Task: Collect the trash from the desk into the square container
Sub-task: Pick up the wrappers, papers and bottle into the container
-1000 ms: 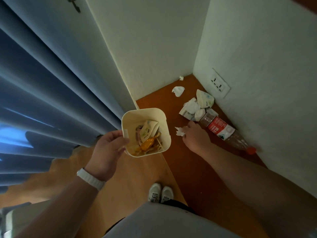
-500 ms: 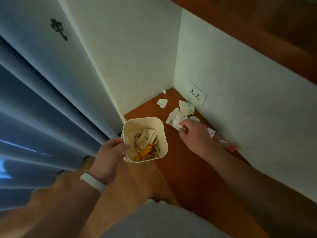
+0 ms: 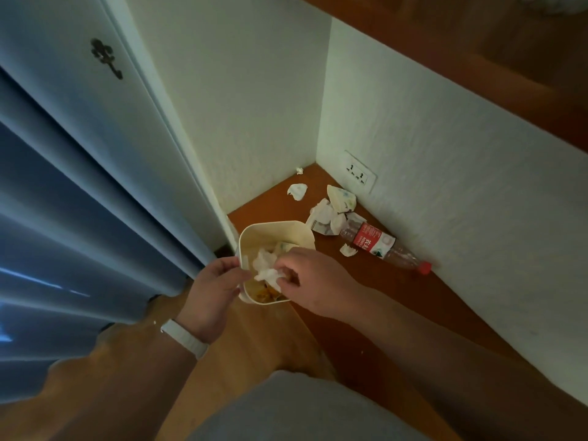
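My right hand covers the near right part of the square container, so I see only its far rim and left wall. Much of what lies inside is hidden. Some orange and yellow scraps show under my palm, and a pale printed wrapper shows near the far side. The light is dim and I cannot make out more.

The fingers of my right hand are curled and pinch a crumpled white tissue just over the container's mouth. My left hand, with a white wristband, grips the container by its near left wall, thumb over the rim. The container is upright, mouth towards me, and I hold it at the near left corner of the counter.

On the counter a plastic bottle lies on its side, close along the right wall. Its long axis runs from the far corner towards me, and its red cap points towards me and to the right. Its other end is tucked against a heap of white wrappers, so I cannot see the base. The label is too small to read. A small white scrap lies just beside the bottle. A torn tissue and a tiny crumb of paper lie nearer the far corner.

My forearms are cut off by the bottom edge.
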A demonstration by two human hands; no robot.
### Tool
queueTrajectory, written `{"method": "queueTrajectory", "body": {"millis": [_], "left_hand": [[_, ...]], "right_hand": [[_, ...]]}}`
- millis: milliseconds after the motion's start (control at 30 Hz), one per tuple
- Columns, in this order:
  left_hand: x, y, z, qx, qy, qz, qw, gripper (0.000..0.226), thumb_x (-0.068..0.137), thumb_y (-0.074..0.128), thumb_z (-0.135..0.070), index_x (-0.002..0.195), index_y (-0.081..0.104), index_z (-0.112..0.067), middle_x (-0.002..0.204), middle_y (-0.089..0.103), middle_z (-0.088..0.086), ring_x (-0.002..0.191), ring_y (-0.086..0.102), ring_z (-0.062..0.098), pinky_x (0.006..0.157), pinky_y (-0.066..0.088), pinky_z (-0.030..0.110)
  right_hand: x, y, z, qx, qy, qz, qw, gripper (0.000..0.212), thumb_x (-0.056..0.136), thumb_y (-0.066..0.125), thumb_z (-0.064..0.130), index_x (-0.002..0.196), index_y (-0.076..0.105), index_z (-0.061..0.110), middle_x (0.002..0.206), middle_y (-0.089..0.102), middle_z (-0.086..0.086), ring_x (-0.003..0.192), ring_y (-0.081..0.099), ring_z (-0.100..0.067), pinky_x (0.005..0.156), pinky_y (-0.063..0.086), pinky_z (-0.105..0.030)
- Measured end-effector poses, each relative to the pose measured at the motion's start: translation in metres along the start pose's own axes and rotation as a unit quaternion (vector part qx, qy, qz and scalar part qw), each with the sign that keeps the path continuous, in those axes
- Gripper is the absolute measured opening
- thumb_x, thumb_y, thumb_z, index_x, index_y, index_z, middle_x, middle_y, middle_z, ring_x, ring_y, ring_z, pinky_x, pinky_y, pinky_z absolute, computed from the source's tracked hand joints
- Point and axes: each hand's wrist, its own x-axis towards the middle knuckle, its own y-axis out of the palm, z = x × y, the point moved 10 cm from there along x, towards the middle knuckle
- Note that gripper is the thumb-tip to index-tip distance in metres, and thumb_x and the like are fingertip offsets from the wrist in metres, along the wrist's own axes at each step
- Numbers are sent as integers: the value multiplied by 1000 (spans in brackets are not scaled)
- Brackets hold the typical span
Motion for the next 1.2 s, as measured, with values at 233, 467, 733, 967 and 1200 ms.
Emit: {"method": "queueTrajectory", "body": {"millis": [233, 467, 733, 967, 1200], "left_hand": [[5, -16, 5, 5, -10, -24, 1000, 18, 86, 64, -3, 104, 65, -4, 112, 70, 25, 105, 67, 39, 96, 52, 53], [14, -29, 4, 3, -14, -47, 999, 21, 86, 64, -3, 106, 66, -4, 111, 71, 23, 105, 68, 38, 93, 55, 47], [22, -33, -2, 4, -10, -71, 997, 25, 86, 64, -2, 111, 64, 0, 111, 70, 26, 99, 69, 37, 89, 57, 45], [34, -26, -8, 4, -20, -88, 996, 25, 87, 63, -3, 112, 64, 0, 112, 69, 25, 105, 67, 41, 97, 52, 55], [43, -10, -21, 31, -16, -61, 998, 20, 89, 60, -3, 109, 64, -3, 113, 69, 24, 104, 67, 40, 95, 53, 53]], "right_hand": [[-3, -21, -46, 0, 46, -64, 997, 31, 98, 52, 34, 127, 56, 22, 121, 54, 7, 101, 48, -1, 77, 44, -16], [9, 15, -170, -153, 181, 17, 971, 48, 96, 54, 34, 141, 43, 21, 148, 38, -6, 126, 48, -22, 94, 47, -38], [27, 52, -218, -226, 191, 79, 952, 56, 92, 58, 27, 144, 38, 18, 146, 37, -12, 122, 48, -28, 90, 49, -38], [36, 60, -223, -223, 173, 92, 955, 45, 90, 60, 14, 134, 48, 15, 127, 48, -9, 108, 51, -22, 82, 46, -29], [31, 44, -209, -168, 173, 45, 970, 25, 91, 61, 26, 114, 53, 21, 104, 58, 0, 84, 55, -11, 67, 45, -24]]}}
